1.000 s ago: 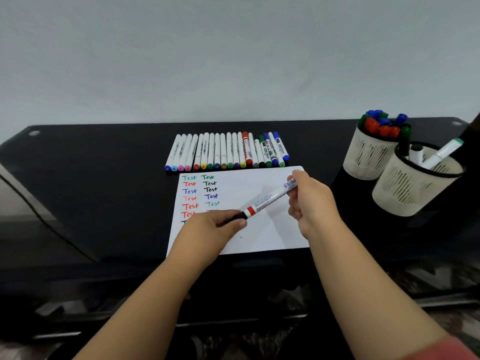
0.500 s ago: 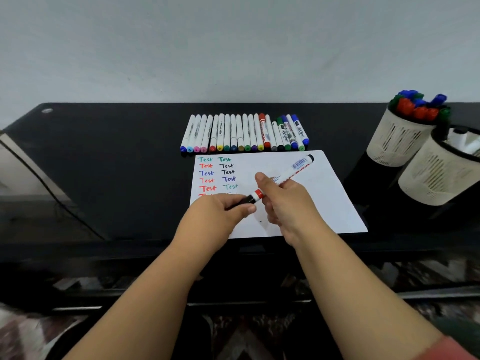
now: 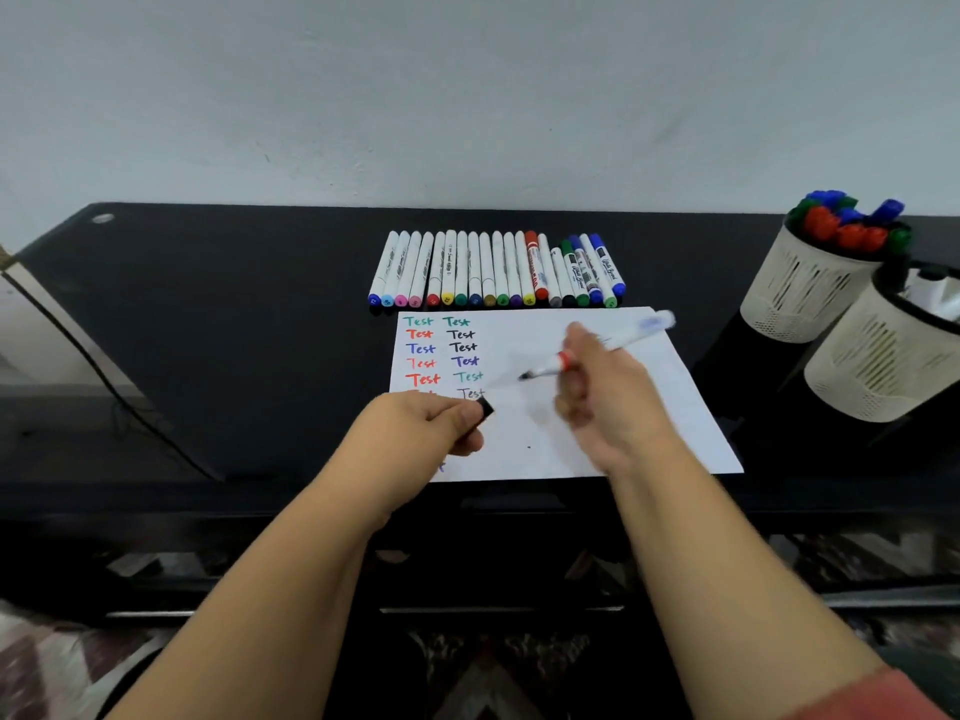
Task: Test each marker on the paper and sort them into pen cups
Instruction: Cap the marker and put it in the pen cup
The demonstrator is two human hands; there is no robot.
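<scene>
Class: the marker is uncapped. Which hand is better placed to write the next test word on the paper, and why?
The right hand: it holds the uncapped marker, tip pointing down toward the paper near the last "Test". The left hand only pinches the black cap.

Likely a home: black glass desk, plain wall, patterned rug.

Soft, even, dimmish light; the right hand and its marker smear with motion blur; edges bow.
</scene>
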